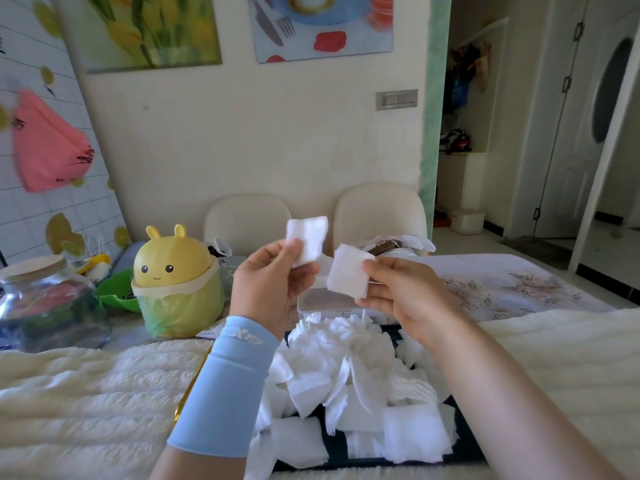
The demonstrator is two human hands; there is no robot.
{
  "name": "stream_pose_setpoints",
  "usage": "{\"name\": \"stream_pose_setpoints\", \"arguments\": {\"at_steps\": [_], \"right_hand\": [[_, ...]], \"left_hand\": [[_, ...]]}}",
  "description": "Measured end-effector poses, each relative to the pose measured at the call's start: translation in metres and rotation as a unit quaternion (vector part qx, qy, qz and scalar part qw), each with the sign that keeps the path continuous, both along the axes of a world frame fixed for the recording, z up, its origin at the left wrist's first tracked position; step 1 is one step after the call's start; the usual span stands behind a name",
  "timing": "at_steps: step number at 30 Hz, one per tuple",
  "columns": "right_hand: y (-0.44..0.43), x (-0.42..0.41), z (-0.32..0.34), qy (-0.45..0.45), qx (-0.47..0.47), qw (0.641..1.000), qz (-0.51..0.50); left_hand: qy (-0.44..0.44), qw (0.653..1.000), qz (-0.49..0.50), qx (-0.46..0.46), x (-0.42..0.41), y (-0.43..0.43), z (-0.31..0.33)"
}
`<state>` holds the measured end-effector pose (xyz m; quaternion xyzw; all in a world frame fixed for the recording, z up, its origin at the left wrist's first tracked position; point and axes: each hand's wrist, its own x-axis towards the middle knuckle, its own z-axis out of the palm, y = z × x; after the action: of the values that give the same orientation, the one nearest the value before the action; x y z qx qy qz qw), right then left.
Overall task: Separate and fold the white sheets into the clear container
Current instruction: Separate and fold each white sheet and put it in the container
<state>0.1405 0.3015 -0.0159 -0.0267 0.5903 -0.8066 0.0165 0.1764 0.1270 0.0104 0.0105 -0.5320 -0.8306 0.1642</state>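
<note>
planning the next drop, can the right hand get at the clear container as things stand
Probably yes: the right hand, pinching a white sheet, is raised just in front of the clear container, with nothing visible between them, though the container is partly hidden.

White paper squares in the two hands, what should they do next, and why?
Probably fold the small white sheet pinched by the right hand, then lower it into the clear plastic container behind the hands. The sheets are already apart: the left hand pinches the other white sheet.
</note>
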Motion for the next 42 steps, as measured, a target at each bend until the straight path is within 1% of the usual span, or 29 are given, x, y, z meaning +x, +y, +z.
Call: {"name": "stream_pose_setpoints", "arguments": {"at_steps": [1, 3, 5, 8, 15, 17, 20, 24, 31, 35, 36, 38, 39, 40, 42], "right_hand": [[-0.001, 0.001, 0.0, 0.008, 0.011, 1.0, 0.005], [-0.003, 0.003, 0.001, 0.019, 0.022, 0.999, 0.017], [-0.004, 0.005, 0.003, 0.028, 0.029, 0.999, 0.022], [-0.004, 0.006, 0.005, 0.038, 0.035, 0.999, 0.014], [-0.007, 0.007, 0.004, 0.053, 0.07, 0.996, 0.016], [-0.007, 0.007, 0.003, 0.063, 0.072, 0.995, 0.014], [-0.007, 0.008, 0.004, 0.081, 0.091, 0.993, 0.004], [-0.007, 0.008, 0.004, 0.073, 0.079, 0.994, 0.021], [-0.006, 0.007, 0.005, 0.076, 0.079, 0.994, 0.006], [-0.005, 0.012, 0.01, 0.075, 0.055, 0.994, 0.06], [-0.006, 0.012, 0.01, 0.083, 0.065, 0.993, 0.057], [-0.006, 0.011, 0.008, 0.1, 0.102, 0.99, 0.015], [-0.005, 0.01, 0.007, 0.102, 0.114, 0.988, 0.003], [-0.004, 0.01, 0.007, 0.1, 0.121, 0.988, 0.006], [-0.001, 0.012, 0.01, 0.09, 0.119, 0.988, 0.044]], "left_hand": [[-0.011, 0.999, -0.034, 0.001, 0.002, 0.004, 0.001], [-0.036, 0.997, -0.057, -0.046, 0.003, 0.012, -0.003], [-0.05, 0.994, -0.039, -0.092, 0.002, 0.018, -0.009], [-0.053, 0.989, 0.002, -0.139, 0.0, 0.019, -0.013], [-0.062, 0.974, 0.049, -0.211, -0.001, 0.022, -0.017], [-0.066, 0.973, 0.056, -0.213, -0.001, 0.021, -0.017], [-0.076, 0.983, 0.021, -0.167, -0.001, 0.022, -0.016], [-0.063, 0.972, 0.027, -0.226, -0.001, 0.025, -0.019], [-0.054, 0.962, 0.036, -0.265, -0.002, 0.023, -0.019], [-0.062, 0.96, 0.041, -0.268, -0.002, 0.022, -0.019], [-0.066, 0.957, 0.04, -0.279, -0.002, 0.022, -0.018], [-0.092, 0.944, 0.038, -0.315, -0.003, 0.019, -0.016], [-0.11, 0.94, 0.023, -0.323, -0.003, 0.016, -0.016], [-0.121, 0.944, -0.015, -0.306, -0.004, 0.011, -0.015], [-0.116, 0.957, -0.14, -0.225, -0.005, 0.003, -0.015]]}}
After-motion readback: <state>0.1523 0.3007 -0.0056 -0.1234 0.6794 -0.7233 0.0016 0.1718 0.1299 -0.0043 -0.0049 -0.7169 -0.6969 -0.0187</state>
